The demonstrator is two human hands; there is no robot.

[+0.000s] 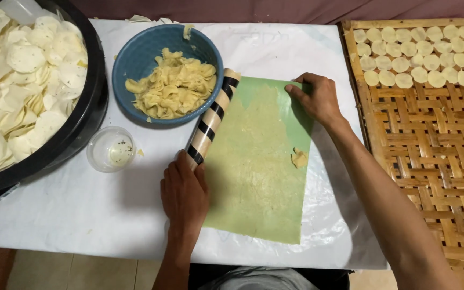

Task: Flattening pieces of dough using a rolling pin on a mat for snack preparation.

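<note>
The left hand [185, 194] lies over the near end of a roller [210, 119], a cream tube with black bands, its grip closed down on that end with the fingers curled over the top; the roller runs slantwise away from the person along the left edge of a green sheet [259, 182]. The right hand [318, 99] is pressed flat on the sheet's far right corner, fingers spread and pointing left, holding nothing, only pinning the corner. The sheet lies on the counter [71, 215], which is covered in white plastic, and it carries a thin, pale layer of dough over most of its face; a small scrap [298, 158] of dough sits near its right edge. Just beyond the roller's far end stands a blue bowl [135, 53] heaped with yellowish dough trimmings. To the left of the roller is a small clear cup [111, 149], and beside that a big black tub [84, 115] full of thin white discs. On the right a woven bamboo tray [430, 156] holds rows of small round discs [420, 64] along its far side
</note>
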